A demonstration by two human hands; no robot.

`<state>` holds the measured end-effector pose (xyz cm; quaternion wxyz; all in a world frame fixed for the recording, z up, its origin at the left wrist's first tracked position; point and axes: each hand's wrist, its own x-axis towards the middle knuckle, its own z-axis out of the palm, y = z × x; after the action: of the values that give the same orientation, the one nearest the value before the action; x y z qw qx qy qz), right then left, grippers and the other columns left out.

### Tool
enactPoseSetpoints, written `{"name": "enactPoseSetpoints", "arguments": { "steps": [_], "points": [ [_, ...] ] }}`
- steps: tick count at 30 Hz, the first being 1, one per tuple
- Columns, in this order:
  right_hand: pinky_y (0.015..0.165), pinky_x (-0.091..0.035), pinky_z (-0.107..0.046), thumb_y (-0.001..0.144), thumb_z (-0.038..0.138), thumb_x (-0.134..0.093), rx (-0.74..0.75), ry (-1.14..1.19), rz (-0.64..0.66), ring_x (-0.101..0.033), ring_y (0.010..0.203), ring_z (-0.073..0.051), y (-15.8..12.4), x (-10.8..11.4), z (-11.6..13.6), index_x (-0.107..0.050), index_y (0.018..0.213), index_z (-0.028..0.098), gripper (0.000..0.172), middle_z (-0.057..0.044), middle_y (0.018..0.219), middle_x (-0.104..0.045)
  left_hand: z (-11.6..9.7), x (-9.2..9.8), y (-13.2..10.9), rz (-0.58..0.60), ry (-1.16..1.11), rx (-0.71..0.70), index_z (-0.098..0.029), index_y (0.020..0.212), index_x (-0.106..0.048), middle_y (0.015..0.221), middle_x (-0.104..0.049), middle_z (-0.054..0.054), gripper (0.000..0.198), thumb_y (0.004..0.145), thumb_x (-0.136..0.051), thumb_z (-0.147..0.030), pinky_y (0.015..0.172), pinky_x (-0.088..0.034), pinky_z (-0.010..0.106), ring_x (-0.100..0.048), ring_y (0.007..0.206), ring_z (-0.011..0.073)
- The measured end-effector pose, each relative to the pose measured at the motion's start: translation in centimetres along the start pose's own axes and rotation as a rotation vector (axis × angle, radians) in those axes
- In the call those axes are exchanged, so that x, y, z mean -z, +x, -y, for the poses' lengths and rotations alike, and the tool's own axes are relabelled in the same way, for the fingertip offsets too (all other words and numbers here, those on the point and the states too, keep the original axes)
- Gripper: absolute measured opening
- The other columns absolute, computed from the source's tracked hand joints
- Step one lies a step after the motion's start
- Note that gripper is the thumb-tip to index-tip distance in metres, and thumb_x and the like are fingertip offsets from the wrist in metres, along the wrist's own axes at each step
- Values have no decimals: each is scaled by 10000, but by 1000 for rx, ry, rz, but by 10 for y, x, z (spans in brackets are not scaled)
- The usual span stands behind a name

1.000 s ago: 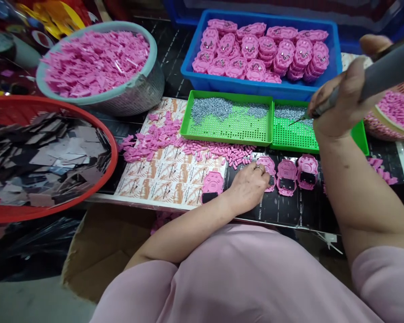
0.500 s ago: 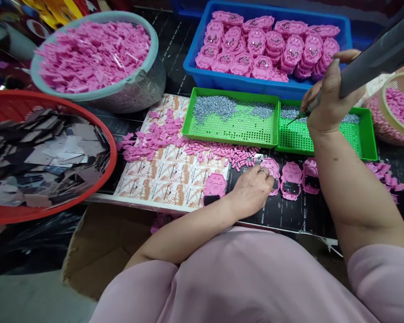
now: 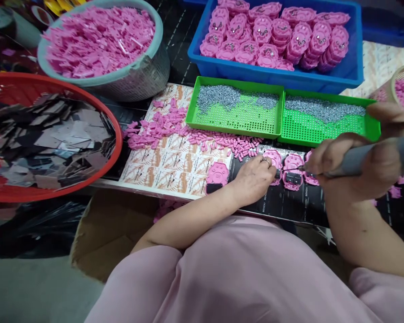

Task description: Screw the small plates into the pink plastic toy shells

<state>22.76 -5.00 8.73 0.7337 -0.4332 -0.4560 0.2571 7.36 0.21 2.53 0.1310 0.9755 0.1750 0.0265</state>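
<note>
My right hand is wrapped around a grey electric screwdriver, held nearly level. Its thin bit points left across the row of pink plastic casings, its end close to my left fingers. Curled fingers of my left hand, with a ring on one, press on a pink plastic casing; their tips are partly hidden. Beside it lies a second pink casing with a black part across its lower half. A third is partly behind my right hand. Left of my left wrist lies another pink casing.
Two green trays of small silver screws stand beyond my hands. Behind them is a blue bin of stacked pink casings. Small pink pieces lie loose. At left are a red basket of flat plates and a grey-green basket of pink parts.
My right hand has brought the screwdriver down from the right green tray towards the casings near my left hand. My left hand stays on its casing. The whole view has shifted slightly.
</note>
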Motion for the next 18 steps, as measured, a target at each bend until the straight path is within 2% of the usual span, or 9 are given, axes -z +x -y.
{"name": "enactPoseSetpoints", "arguments": {
  "steps": [3,5,12,18],
  "points": [
    [291,-393,-273,812,357,-634,83,82,90,-416,301,-118,-19,-15,1,-644,1055,273,257,71,461,-507,-2,0,0,-14,18,13,-116,1001,-658,983,-629,102,220,950,-489,-248,842,-443,339,-549,969,244],
    [306,-399,-277,810,350,-643,80,89,84,-424,312,-119,-22,-18,0,-653,1060,268,264,64,470,-510,-2,-1,0,-31,30,10,-117,981,-657,971,-630,99,203,941,-507,-248,846,-441,333,-548,961,239],
    [307,-385,-282,811,339,-635,86,68,51,-413,303,-121,-22,-18,-5,-663,1034,283,232,67,455,-502,-2,-3,0,-70,43,-6,-115,950,-661,950,-633,97,173,922,-536,-231,861,-447,330,-551,936,229],
    [312,-382,-280,801,314,-667,112,60,109,-445,329,-125,-27,-17,-15,-651,985,282,187,60,483,-506,-4,0,2,-31,9,17,-105,932,-657,958,-625,121,160,902,-518,-177,820,-467,351,-551,966,251]
  ]
}}
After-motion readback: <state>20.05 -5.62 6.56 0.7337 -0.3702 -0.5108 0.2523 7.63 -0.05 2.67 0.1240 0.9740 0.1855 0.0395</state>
